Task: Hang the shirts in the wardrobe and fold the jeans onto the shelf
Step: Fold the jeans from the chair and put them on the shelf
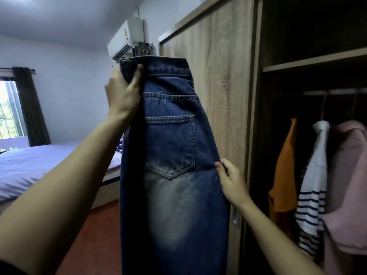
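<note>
Hanging in the air before the closed wardrobe door (222, 56), the jeans (170, 155) have their long axis vertical, with the waistband up and the back pocket toward the camera. The left hand (123, 94) grips the waistband's left corner. The right hand (231, 181) holds the right edge lower down, its fingers hidden behind the cloth. The legs are cut off at the bottom.
</note>
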{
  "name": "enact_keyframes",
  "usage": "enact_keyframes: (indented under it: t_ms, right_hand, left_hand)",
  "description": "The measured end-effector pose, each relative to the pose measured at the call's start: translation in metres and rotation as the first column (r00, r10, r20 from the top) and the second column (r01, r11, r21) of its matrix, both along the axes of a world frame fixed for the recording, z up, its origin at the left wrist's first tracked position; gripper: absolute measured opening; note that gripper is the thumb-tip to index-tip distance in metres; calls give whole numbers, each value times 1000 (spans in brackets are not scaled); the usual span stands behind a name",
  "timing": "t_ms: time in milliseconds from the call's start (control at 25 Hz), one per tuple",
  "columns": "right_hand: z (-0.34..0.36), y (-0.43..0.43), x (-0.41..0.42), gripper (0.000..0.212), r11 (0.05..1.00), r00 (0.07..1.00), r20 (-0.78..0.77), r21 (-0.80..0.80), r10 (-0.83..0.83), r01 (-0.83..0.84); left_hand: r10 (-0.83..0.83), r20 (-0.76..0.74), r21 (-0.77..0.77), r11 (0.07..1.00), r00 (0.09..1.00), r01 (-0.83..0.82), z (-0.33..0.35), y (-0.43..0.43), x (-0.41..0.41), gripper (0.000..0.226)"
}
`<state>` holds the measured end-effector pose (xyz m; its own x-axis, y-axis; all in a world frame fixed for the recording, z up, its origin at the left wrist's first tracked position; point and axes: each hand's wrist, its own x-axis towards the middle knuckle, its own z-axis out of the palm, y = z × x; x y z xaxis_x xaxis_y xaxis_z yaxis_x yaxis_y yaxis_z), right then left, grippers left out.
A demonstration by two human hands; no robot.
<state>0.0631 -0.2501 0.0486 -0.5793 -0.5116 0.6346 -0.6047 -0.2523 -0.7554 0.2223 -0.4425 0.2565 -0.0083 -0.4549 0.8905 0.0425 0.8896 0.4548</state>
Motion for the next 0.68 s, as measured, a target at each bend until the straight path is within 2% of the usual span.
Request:
enact_keyframes:
  t_ms: [40, 120, 160, 200, 280, 400, 440, 520, 560, 600, 680]
  right_hand:
    - [2, 1, -1, 26, 998, 997, 53, -2, 57, -57]
    - [6, -2, -1, 50, 984, 975, 143, 39, 168, -176]
    - [7, -5, 4, 58, 976, 975, 130, 101, 180, -194]
    - [6, -9, 7, 52, 970, 978, 99, 142, 183, -196]
    - [4, -10, 9, 33, 974, 981, 79, 129, 176, -185]
    - [6, -1, 3, 52, 966, 964, 94, 49, 249, -254]
    - [9, -1, 4, 55, 959, 958, 83, 42, 276, -280]
    - [18, -5, 10, 44, 946, 943, 83, 19, 322, -324]
    - [24, -8, 13, 36, 943, 937, 114, -5, 330, -332]
    - [31, -11, 15, 30, 943, 929, 166, -31, 331, -331]
    - [38, -16, 13, 24, 950, 914, 261, -91, 311, -298]
  left_hand:
    - [-48, -7, 17, 999, 999, 48, -5, -6, -1, 52]
    - [-161, -66, 59, 985, 985, 165, -12, -15, -2, 54]
    - [-196, -79, 66, 977, 977, 201, -14, -19, -4, 56]
    - [-216, -73, 67, 973, 974, 221, -16, -20, -3, 56]
    - [-219, -20, 52, 974, 976, 220, -18, -23, 3, 55]
    - [-128, 149, -60, 989, 981, 138, -11, -43, 11, 49]
    - [-129, 195, -24, 990, 972, 136, -2, -54, 12, 48]
    - [-246, 284, 194, 961, 927, 196, 13, -72, 7, 49]
    - [-382, 297, 342, 898, 875, 276, 17, -75, 4, 51]
    - [-534, 239, 472, 794, 811, 384, 11, -76, 5, 56]
    - [-733, -51, 649, 492, 679, 580, -23, -68, 8, 77]
